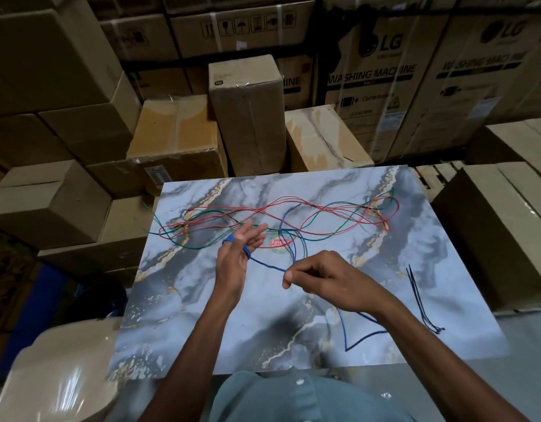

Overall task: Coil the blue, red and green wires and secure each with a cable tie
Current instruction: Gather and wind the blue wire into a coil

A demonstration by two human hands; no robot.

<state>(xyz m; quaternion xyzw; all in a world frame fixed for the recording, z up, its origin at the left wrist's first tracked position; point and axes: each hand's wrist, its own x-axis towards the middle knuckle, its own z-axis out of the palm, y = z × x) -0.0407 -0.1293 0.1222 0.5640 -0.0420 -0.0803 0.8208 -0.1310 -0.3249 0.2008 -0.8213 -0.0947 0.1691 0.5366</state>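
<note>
Our left hand had blue wire wound round thumb and palm, fingers straight; our right hand pinched it mid-frame. Its far loops crossed the red wire and green wire above, so pulling risked snagging.

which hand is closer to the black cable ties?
Right. The right hand sits just left of the cable ties; the left hand is farther left.

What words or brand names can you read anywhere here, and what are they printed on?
"LG": big carton, and its neighbour.
"WASHING MACHINE": the same cartons, partly cut off on the neighbour.
"Pate...": round sticker on the marble board, the rest unreadable.
Handling symbols: upper box.
Smaller labels: too blurred.
</note>
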